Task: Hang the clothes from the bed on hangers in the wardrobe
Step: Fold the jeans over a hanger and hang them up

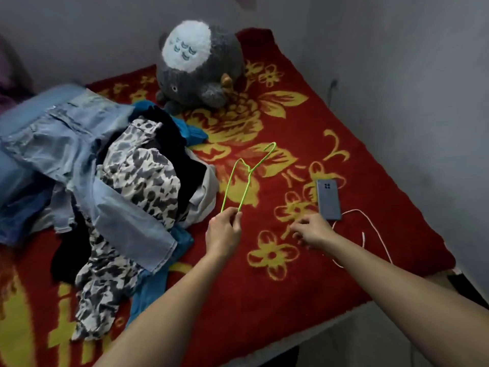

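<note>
Red bed (317, 274): green hanger (249, 169) extends beyond left hand (223, 231) grip, base pinched

The light-blue denim garment (53, 144) runs off the left edge, its far end blurred. A black garment (172, 139) lies mostly buried in the pile. The bottom of the thin lime-green wire hanger (250, 170) vanishes inside the left hand (223, 233). Part of the white cable (370, 234), seemingly one loop, is hidden behind the right forearm (397, 282).
</note>
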A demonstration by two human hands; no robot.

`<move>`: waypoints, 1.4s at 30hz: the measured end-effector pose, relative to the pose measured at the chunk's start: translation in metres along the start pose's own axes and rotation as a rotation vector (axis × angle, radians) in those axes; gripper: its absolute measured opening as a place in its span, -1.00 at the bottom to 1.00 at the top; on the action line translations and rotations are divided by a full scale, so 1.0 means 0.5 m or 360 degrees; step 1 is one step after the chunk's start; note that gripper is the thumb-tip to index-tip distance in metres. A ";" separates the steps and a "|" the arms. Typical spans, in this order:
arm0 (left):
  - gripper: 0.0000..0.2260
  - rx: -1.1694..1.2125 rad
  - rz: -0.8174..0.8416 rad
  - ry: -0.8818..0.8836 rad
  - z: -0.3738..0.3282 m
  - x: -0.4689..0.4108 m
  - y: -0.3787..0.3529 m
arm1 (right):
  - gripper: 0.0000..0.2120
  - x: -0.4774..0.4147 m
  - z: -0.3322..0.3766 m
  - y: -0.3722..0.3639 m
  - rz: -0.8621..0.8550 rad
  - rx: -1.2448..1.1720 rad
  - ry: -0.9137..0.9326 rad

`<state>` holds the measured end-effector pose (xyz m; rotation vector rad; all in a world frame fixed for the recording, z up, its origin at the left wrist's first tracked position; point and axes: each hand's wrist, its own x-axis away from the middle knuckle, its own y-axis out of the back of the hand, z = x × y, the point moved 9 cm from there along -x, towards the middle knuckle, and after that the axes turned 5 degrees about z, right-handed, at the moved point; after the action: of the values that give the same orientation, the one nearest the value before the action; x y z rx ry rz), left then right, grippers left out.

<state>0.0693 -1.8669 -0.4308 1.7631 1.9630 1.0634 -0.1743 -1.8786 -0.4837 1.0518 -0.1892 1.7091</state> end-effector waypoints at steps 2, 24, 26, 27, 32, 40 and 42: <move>-0.83 -0.0070 0.0079 0.0054 0.047 -0.044 -0.078 | -0.88 -0.054 -0.053 -0.016 -0.0012 -0.0024 -0.0056; -0.76 -0.0282 0.0192 0.0384 0.326 0.003 -0.073 | -0.91 -0.176 -0.063 -0.231 0.0119 0.0197 -0.0076; -0.76 -0.0272 0.0092 0.0436 0.366 0.000 0.026 | -0.89 -0.170 0.040 -0.280 0.0158 0.0296 0.0068; -0.76 -0.0268 0.0050 0.0468 0.393 -0.004 0.073 | -0.89 -0.168 0.088 -0.310 0.0175 0.0345 0.0131; -0.75 -0.0305 -0.0110 0.0686 0.567 -0.009 0.268 | -0.92 -0.146 0.278 -0.511 0.0303 0.0640 0.0364; -0.78 -0.0163 -0.0107 0.0816 0.863 -0.005 0.403 | -0.55 -0.194 0.532 -0.825 0.0027 0.0800 0.0832; -0.78 -0.0114 -0.0096 0.0821 0.907 -0.014 0.417 | -0.49 -0.224 0.553 -0.858 -0.0090 0.0753 0.0750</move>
<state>0.5196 -1.7320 -0.5992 1.4822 2.2031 1.6736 0.3402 -1.9389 -0.5518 0.9365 0.5640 1.9444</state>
